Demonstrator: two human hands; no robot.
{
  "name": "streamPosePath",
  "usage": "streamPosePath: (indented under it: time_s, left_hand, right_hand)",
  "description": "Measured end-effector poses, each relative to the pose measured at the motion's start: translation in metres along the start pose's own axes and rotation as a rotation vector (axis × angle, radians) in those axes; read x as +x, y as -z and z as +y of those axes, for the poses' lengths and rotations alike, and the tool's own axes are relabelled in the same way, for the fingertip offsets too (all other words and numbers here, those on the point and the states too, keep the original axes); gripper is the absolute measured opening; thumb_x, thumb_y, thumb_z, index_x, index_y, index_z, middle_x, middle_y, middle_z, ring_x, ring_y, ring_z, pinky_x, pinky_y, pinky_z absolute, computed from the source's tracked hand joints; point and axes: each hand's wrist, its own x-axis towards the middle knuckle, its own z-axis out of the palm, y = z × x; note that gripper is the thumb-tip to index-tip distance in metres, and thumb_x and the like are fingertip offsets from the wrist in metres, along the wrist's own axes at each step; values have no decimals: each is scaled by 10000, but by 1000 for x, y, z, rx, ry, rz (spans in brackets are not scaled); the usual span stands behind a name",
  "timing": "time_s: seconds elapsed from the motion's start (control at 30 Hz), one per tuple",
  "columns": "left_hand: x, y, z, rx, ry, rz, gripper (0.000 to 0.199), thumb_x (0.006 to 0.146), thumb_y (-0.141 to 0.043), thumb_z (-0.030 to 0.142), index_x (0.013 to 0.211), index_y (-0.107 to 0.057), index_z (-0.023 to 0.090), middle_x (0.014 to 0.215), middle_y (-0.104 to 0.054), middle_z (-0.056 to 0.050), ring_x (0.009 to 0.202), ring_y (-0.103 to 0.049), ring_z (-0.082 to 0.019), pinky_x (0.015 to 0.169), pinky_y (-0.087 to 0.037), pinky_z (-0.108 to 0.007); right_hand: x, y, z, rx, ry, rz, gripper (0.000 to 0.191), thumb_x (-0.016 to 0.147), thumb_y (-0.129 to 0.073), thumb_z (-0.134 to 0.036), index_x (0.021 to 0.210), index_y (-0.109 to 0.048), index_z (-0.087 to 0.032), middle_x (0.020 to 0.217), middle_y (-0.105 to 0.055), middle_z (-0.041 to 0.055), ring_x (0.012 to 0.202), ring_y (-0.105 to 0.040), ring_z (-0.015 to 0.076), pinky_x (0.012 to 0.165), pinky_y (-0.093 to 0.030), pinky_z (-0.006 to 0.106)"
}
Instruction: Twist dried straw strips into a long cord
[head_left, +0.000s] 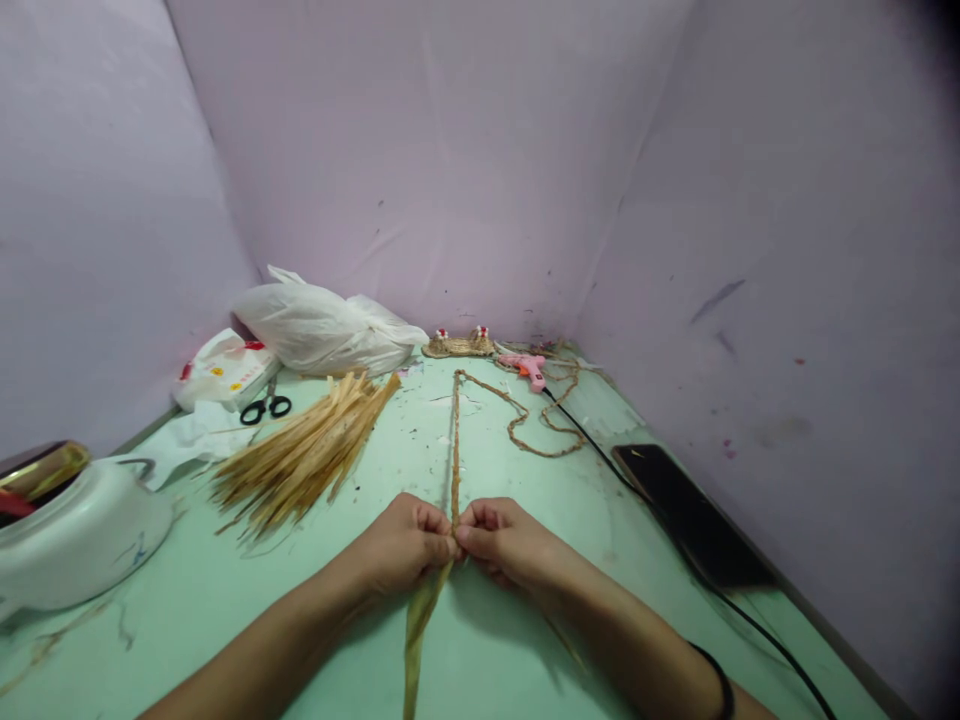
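A thin brown braided cord (456,440) runs straight away from me across the green table, bends at a fixed point at the back and trails off to the right in loose curves. At its near end, my left hand (412,545) pinches it from the left. My right hand (499,540) closes on the same spot from the right, thumb and fingertips together, close to the left fingers. A flat pale-green fibre strip (420,635) hangs from the pinched end toward me. Another thin strand (562,645) shows under my right forearm.
A bundle of dry straw-coloured strips (315,450) lies left, with black-handled scissors (266,408), a white plastic bag (322,325) and a white bowl (82,540) around it. Rightward are a pink glue gun (529,368), its black cable (592,440) and a dark phone (686,515). Walls enclose the table.
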Motion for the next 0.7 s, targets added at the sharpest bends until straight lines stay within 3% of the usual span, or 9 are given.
streamPosePath:
  time_s: [0.1, 0.27, 0.43, 0.57, 0.63, 0.7]
  left_hand:
    - [0, 5, 0, 155, -20, 22, 89, 510, -479, 212, 451, -482, 145, 350, -325, 62, 361, -238, -49, 404, -164, -214]
    - [-10, 11, 8, 443, -2, 53, 208, 592, -472, 260, 456, -555, 127, 374, -439, 7, 378, -320, -77, 429, -231, -216]
    - [-27, -12, 7, 719, -67, 187, 252, 683, -458, 299, 515, -563, 144, 491, -531, -39, 468, -435, -122, 468, -244, -227]
    - [-38, -37, -3, 1031, -130, 301, 244, 723, -403, 199, 772, -631, 128, 651, -613, -118, 576, -534, -193, 536, -284, -271]
    - [-42, -40, -3, 1090, -134, 267, 263, 734, -393, 189, 810, -634, 115, 670, -622, -131, 588, -548, -198, 552, -303, -276]
    - [-42, -35, 2, 1019, -151, 199, 277, 759, -392, 251, 715, -634, 125, 627, -613, -103, 566, -538, -173, 543, -318, -261]
  right_hand:
    - [3, 2, 3, -115, 42, 43, 69, 619, -503, -147, 551, -488, -143, 399, -422, -63, 334, -240, 27, 353, -139, 190]
    - [7, 3, 5, -105, 58, 101, 46, 566, -503, -107, 528, -513, -131, 394, -474, -51, 351, -276, 27, 381, -159, 188]
    - [4, -4, 4, 10, 56, 105, 46, 567, -497, -106, 530, -506, -132, 415, -495, -44, 349, -258, 24, 383, -158, 191]
    - [2, -11, 4, 72, 37, 155, 68, 574, -509, -101, 526, -484, -141, 366, -387, -81, 353, -264, 29, 396, -179, 190]
    - [3, -12, 5, 93, 55, 143, 73, 579, -518, -107, 532, -477, -145, 392, -426, -67, 383, -310, 38, 417, -215, 187]
    - [4, -12, 7, 124, 88, 123, 81, 579, -541, -129, 538, -474, -147, 437, -477, -48, 423, -355, 47, 441, -241, 188]
